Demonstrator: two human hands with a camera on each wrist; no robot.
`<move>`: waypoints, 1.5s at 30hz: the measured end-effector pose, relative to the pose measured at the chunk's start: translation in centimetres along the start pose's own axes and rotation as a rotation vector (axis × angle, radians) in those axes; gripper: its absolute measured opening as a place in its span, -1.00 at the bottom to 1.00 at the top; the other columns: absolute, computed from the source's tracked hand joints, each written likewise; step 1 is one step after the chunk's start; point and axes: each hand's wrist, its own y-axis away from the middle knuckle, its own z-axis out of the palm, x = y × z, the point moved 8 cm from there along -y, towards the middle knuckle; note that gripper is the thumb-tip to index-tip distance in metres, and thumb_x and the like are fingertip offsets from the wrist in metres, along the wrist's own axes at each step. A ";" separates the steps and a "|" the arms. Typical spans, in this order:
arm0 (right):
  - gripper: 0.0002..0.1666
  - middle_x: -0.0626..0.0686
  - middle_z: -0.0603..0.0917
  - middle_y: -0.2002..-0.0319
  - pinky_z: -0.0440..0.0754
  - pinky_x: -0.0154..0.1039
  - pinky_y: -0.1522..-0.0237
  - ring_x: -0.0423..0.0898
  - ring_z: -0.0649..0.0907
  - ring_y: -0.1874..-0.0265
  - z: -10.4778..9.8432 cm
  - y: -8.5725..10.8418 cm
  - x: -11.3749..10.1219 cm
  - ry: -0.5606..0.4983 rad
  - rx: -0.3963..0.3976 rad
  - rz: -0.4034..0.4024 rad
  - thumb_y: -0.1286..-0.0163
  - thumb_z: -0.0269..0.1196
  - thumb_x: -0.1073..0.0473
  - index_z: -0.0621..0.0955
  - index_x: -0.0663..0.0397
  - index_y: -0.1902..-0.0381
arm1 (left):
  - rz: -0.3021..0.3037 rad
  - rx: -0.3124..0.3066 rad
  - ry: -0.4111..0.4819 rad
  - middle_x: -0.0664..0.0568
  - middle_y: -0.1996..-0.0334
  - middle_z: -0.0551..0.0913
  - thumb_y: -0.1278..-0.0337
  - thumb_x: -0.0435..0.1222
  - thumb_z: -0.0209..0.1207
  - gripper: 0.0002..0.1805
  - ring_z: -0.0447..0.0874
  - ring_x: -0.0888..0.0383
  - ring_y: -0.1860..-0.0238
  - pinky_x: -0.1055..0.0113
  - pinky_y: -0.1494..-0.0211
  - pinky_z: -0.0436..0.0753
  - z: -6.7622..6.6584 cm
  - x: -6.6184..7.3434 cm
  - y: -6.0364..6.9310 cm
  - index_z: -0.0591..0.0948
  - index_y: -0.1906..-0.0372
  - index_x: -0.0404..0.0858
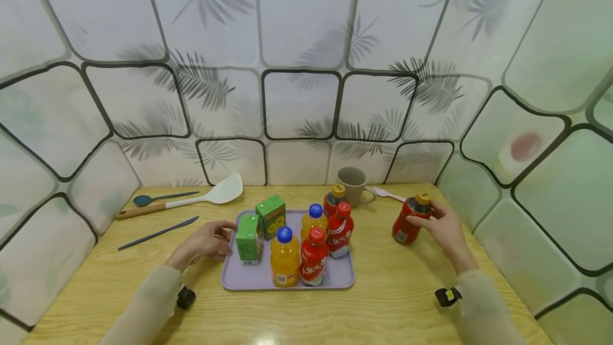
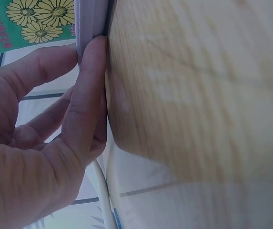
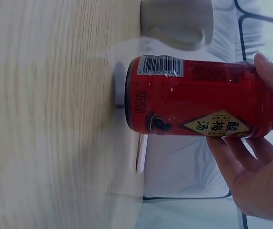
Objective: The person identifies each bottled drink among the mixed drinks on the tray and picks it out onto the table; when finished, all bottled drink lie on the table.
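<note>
Right hand: thumb and fingers curled round the upper part of a red-wrapped plastic bottle with dark contents and a yellow cap. Bottle's on the right side of the light wood desk, well apart from the tray, slightly tilted; can't tell if its base touches the wood. Barcode and yellow diamond label face the right wrist cam.

Left hand: pinching the left rim of a flat lilac rectangular tray with rounded corners.

Tray load: two green printed drink cartons on the left, front one, rear one; two clear orange-juice bottles with blue caps, front, rear; two red bottles with red caps, front, rear. Second yellow-capped red bottle at the back right, base hidden.

Behind that: grey mug, pale pink utensil beside it. Back left of desk: white spatula with wooden handle, dark blue spoon, thin dark blue stick-like utensil.
</note>
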 end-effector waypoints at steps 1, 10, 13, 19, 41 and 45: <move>-0.05 0.29 0.42 -0.33 0.44 -0.67 0.13 0.12 0.41 -0.28 -0.2 -0.1 0.1 -0.001 0.008 0.003 -0.20 0.41 -0.06 0.31 0.16 -0.44 | 0.000 0.000 0.001 -0.21 0.14 0.40 0.08 -0.60 0.24 -0.29 0.50 0.06 0.31 0.23 0.34 0.73 0.0 0.0 0.0 0.37 -0.30 -0.42; -0.01 0.14 0.50 -0.27 0.48 -0.67 0.15 -0.49 0.44 0.09 -2.2 -1.2 1.4 0.005 0.077 0.046 -0.17 0.44 -0.06 0.29 0.10 -0.47 | -0.005 0.002 0.001 -0.21 0.14 0.41 0.08 -0.61 0.24 -0.29 0.51 0.05 0.30 0.20 0.31 0.74 0.0 0.1 0.1 0.36 -0.31 -0.41; 0.00 0.00 0.54 -0.18 0.49 -0.66 0.16 -0.53 0.44 0.14 -2.8 -1.4 1.6 -0.003 0.085 0.044 -0.15 0.45 -0.04 0.29 0.12 -0.46 | -0.007 0.003 -0.006 -0.21 0.14 0.41 0.07 -0.61 0.23 -0.29 0.50 0.05 0.29 0.20 0.31 0.74 0.0 0.2 0.1 0.36 -0.31 -0.41; 0.05 0.25 0.39 -0.37 0.48 -0.69 0.16 -0.41 0.48 0.00 -3.6 -1.9 2.2 -0.011 0.076 0.069 -0.19 0.42 -0.06 0.18 0.08 -0.51 | -0.019 0.002 -0.002 -0.22 0.14 0.40 0.06 -0.61 0.21 -0.29 0.49 0.05 0.29 0.20 0.30 0.74 0.0 0.1 0.1 0.35 -0.32 -0.41; 0.10 0.33 0.31 -0.41 0.52 -0.66 0.16 -0.42 0.47 0.03 -5.2 -3.1 3.9 0.009 0.094 0.114 -0.18 0.42 -0.08 0.13 0.08 -0.52 | -0.025 0.007 -0.015 -0.20 0.15 0.42 0.11 -0.60 0.22 -0.28 0.51 0.06 0.28 0.22 0.32 0.74 -0.1 0.0 -0.2 0.37 -0.30 -0.40; 0.13 0.28 0.25 -0.45 0.59 -0.50 -0.01 -0.08 0.48 -0.21 -5.0 -3.0 3.8 0.007 0.066 0.138 -0.20 0.39 -0.13 0.07 0.05 -0.54 | -0.029 0.015 -0.009 -0.19 0.16 0.42 0.10 -0.61 0.22 -0.29 0.51 0.06 0.29 0.21 0.33 0.74 -0.1 0.0 -0.1 0.38 -0.30 -0.40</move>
